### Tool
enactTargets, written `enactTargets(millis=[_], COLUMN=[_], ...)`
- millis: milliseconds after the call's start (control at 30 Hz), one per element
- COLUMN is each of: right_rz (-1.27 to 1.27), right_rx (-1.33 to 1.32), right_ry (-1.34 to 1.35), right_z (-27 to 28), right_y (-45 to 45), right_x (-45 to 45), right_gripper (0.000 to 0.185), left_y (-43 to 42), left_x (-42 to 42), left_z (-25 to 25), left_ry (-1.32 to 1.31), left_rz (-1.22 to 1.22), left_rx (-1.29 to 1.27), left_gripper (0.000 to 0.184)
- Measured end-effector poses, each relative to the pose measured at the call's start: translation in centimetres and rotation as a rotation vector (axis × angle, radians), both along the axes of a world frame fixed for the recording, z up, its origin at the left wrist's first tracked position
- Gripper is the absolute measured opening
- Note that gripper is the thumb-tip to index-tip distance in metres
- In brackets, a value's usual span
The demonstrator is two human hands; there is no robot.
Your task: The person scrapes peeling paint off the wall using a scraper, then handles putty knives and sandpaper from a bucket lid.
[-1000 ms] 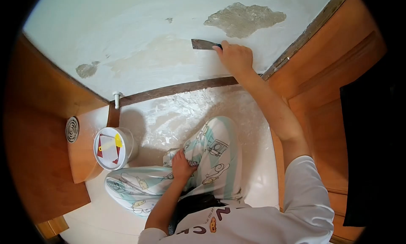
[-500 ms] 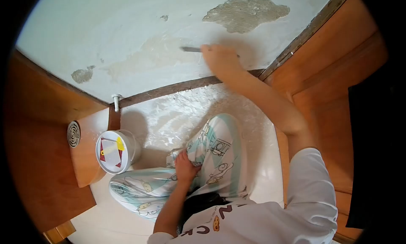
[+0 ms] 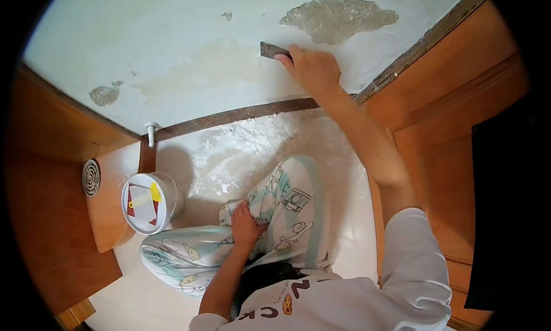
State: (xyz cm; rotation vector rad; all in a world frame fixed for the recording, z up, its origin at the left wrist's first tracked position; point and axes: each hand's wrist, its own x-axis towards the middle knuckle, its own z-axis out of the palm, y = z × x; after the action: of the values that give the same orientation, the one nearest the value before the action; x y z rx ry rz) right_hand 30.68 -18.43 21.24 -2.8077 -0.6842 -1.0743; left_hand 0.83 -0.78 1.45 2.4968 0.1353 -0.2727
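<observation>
My right hand is closed around a scraper, whose dark flat blade points left against the white wall. The blade is just below and left of a large bare grey patch where the coating is gone. Most of the scraper's handle is hidden in my fist. My left hand rests on my crossed legs, on the striped, patterned trousers. Its fingers and thumb lie apart, and I see nothing held in it.
White flakes and dust cover the floor by the wall. A lidded white bucket stands left of my knee. A short white pipe sticks out at the wall's base. Wooden panels close in on the right, and a wooden cabinet stands left.
My right hand and the scraper have moved up and slightly right along the wall, and the blade now shows its broad face. My left hand stays on my legs. The view has shifted slightly.
</observation>
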Motion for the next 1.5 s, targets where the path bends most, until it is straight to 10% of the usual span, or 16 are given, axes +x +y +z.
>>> enactTargets(millis=[1133,1500], right_rz=[0.163,-0.173], right_rx=[0.077,-0.153], right_ry=[0.146,0.032], right_z=[1.5,-1.7], right_y=[8.5,-1.3], right_x=[-0.4,-0.5], right_gripper=[0.038,0.040], left_y=[-0.1,0.4], left_x=[-0.3,0.0], left_z=[0.4,-0.5], left_ry=[0.002,-0.051], left_rz=[0.028,-0.020], left_rx=[0.042,0.021], left_gripper=[0.089,0.091])
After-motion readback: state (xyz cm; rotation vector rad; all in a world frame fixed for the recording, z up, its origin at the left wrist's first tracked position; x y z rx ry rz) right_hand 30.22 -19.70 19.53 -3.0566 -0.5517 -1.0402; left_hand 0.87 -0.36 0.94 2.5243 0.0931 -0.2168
